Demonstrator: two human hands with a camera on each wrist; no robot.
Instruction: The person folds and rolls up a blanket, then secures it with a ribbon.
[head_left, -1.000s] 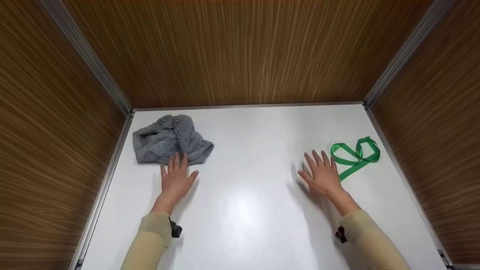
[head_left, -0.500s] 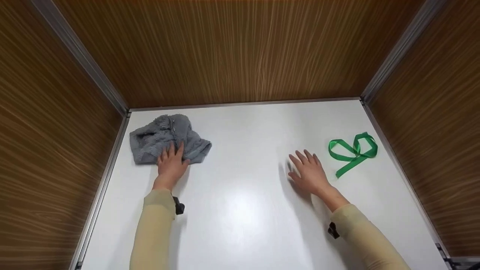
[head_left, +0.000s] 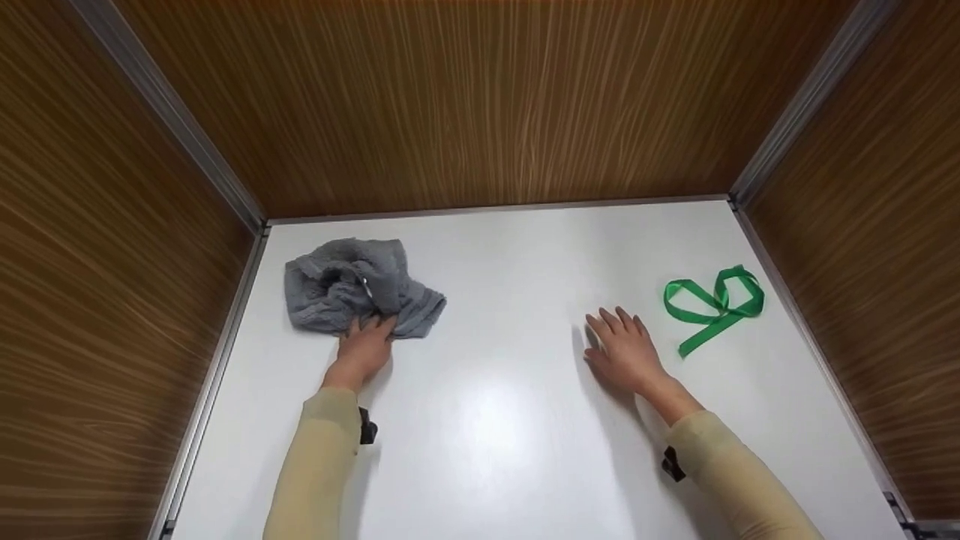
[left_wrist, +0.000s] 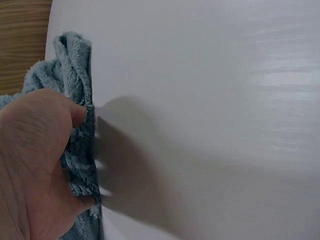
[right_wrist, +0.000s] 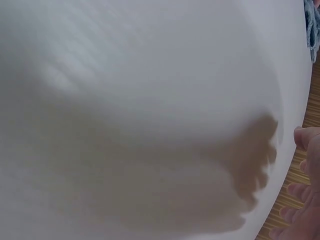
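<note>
Nearest you, your two forearms in tan sleeves reach out over the white table (head_left: 495,420), each with a small dark clip at the cuff. Your right hand (head_left: 625,351) lies at about 3 o'clock from the table's middle, fingers straight and spread, released and grasping nothing; from the right wrist view only its fingertips show at the frame's edge above their shadow. Your left hand (head_left: 365,345), at about 9 o'clock, has its fingers curled into the near edge of the grey fluffy cloth (head_left: 358,289); the left wrist view shows thumb and fingers pinching a fold of it. The cloth sits crumpled at about 10 o'clock, near the left wall. The green ribbon (head_left: 713,304) lies looped at about 2 o'clock, just beyond your right hand and apart from it. Farthest off, wood-grain walls (head_left: 480,105) close in the table on three sides. No brand, label or writing can be read anywhere.
</note>
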